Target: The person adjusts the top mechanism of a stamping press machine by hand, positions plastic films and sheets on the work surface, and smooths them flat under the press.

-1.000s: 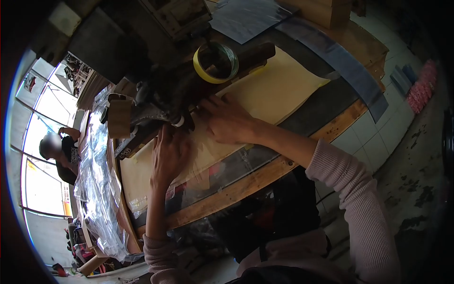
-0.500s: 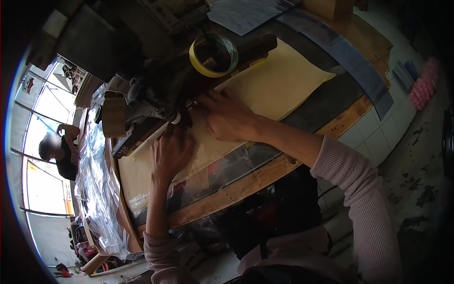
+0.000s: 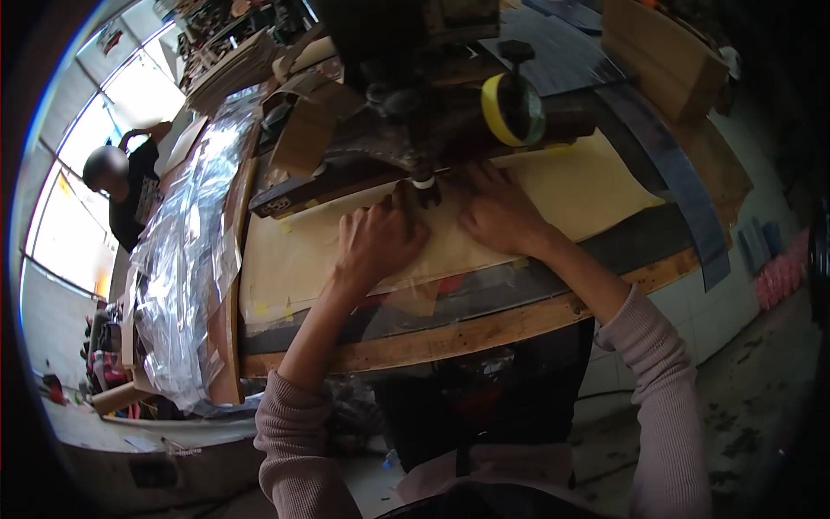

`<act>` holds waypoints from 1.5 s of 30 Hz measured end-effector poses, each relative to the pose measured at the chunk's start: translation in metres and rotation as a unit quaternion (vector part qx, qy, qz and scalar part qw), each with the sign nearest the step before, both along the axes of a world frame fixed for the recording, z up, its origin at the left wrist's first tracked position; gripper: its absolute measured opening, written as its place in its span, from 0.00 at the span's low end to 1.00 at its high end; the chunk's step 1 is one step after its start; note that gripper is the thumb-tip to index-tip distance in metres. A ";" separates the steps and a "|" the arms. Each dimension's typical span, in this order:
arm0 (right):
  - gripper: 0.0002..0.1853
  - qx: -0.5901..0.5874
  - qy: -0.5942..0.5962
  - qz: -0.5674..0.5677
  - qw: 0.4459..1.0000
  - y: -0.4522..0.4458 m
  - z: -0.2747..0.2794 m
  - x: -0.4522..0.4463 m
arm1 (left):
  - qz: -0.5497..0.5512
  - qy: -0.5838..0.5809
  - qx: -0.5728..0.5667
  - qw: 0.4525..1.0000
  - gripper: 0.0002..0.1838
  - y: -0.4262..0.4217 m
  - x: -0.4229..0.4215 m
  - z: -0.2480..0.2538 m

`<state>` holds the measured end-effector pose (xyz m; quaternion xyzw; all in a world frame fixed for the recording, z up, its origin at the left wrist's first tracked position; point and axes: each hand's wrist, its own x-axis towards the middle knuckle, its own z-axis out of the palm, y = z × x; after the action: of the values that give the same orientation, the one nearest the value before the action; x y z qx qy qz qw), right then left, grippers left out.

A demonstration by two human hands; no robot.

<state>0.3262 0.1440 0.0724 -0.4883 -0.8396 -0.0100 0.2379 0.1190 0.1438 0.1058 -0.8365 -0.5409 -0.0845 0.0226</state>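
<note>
My left hand (image 3: 380, 240) sits half-curled on the cream sheet (image 3: 579, 190) and my right hand (image 3: 506, 218) lies on it too, fingertips lost in shadow, so I can't tell if either's actually pinching anything. The sheet's set back from the table's (image 3: 450, 343) near edge, far side up by the dark bar (image 3: 566, 128). Honestly, I'd go for even pressure and keep fingertips clear of the white-ringed fitting (image 3: 423, 182) between them. Yellow tape roll's (image 3: 494, 111) by the bar, toward the far right corner.
</note>
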 end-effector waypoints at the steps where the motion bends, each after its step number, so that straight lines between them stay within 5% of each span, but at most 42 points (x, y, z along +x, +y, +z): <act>1: 0.28 -0.002 -0.013 0.000 1.000 0.000 0.001 0.000 | 0.008 0.002 0.003 1.000 0.36 -0.002 -0.003 0.001; 8: 0.27 -0.013 -0.046 -0.004 0.999 -0.001 0.006 0.001 | 0.050 0.009 0.046 0.998 0.40 -0.013 -0.026 -0.003; 17: 0.25 -0.002 0.004 0.013 1.000 -0.001 0.007 0.003 | 0.202 -0.013 -0.053 0.978 0.44 -0.028 -0.049 0.009; 20: 0.24 -0.016 0.031 0.023 0.999 -0.002 0.008 0.004 | 0.161 0.037 0.046 0.985 0.45 -0.028 -0.058 0.006; 33: 0.30 -0.048 -0.026 0.037 0.998 -0.011 0.020 0.005 | 0.064 -0.079 0.002 0.995 0.51 -0.039 -0.054 -0.020; 45: 0.31 0.005 -0.106 0.080 0.991 -0.016 0.011 0.014 | 0.093 0.033 0.002 0.995 0.54 -0.057 -0.043 -0.006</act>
<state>0.3406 0.1282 0.0832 -0.4146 -0.8963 -0.0466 0.1503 0.0758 0.0868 0.0996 -0.7851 -0.6149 -0.0556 0.0495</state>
